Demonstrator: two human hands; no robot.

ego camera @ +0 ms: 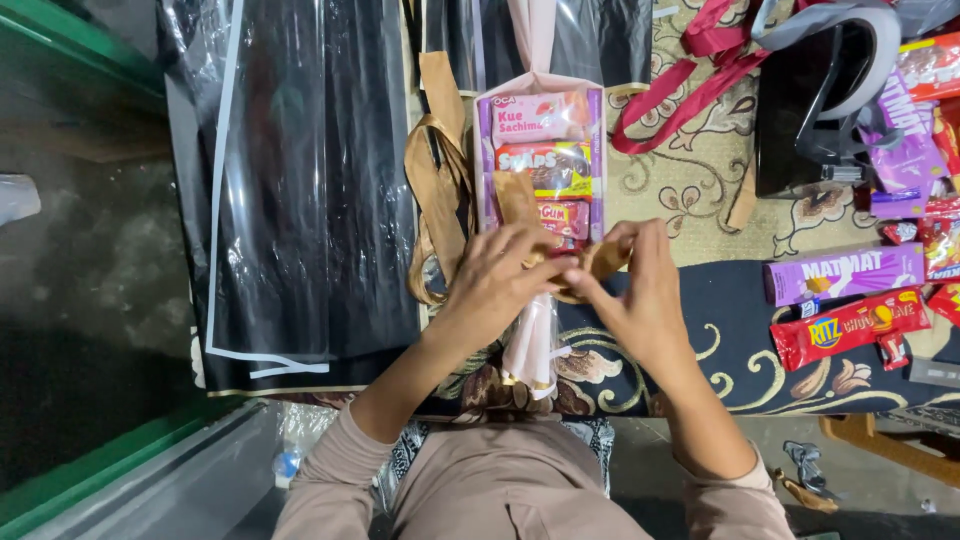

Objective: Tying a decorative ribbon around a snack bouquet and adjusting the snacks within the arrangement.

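Both hands — left hand, right hand — pinch the tan ribbon between their fingers, over the snack bouquet.

Both hands on brown ribbon

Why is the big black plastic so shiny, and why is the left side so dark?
In the head view, light from above bounces off the black plastic sheets, making pale streaks of glare; the floor on the left sits in shadow; the left hand, right hand and snack bouquet are bright and fairly sharp.
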